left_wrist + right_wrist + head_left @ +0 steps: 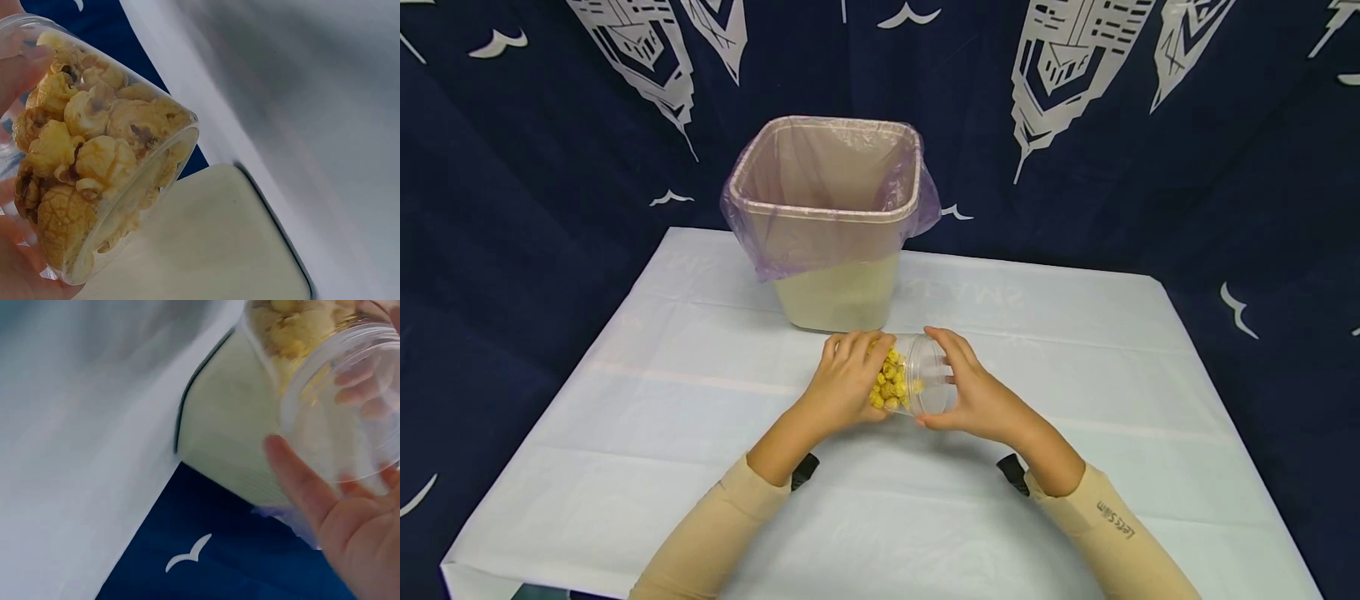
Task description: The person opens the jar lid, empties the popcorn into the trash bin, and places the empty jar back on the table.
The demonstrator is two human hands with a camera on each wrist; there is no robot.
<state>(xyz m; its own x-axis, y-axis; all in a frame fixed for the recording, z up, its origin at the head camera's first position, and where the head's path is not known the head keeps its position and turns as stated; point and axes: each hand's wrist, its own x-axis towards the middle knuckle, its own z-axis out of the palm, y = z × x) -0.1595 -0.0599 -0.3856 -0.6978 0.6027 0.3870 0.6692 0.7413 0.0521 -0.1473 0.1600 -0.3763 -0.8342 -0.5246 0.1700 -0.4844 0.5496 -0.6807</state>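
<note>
The left hand (846,387) is gripping the jar (913,375), its fingers curling over the popcorn (889,387) end, with the thumb below. The right hand (973,396) is standing wide around the clear end, thumb and fingers well spread; in the right wrist view the thumb is lying nearly straight beside the rim, and I cannot tell how firmly any finger is touching. The jar is lying sideways between the hands, seemingly held above the table (1037,517), in front of the bin (842,296). Whether a lid is covering the clear end, I cannot tell.

The step in hand appears to be handling that end while the left hand is steadying the body; the next move is probably calling for a firm left hold, a level jar and an even right grasp that is not crushing the plastic.

White cloth is covering the table, with faint creases running across it. The bin is standing upright towards the far edge, a purple liner (756,237) hanging over its rim. Behind, a navy curtain (962,100) is showing white birds and buildings.
</note>
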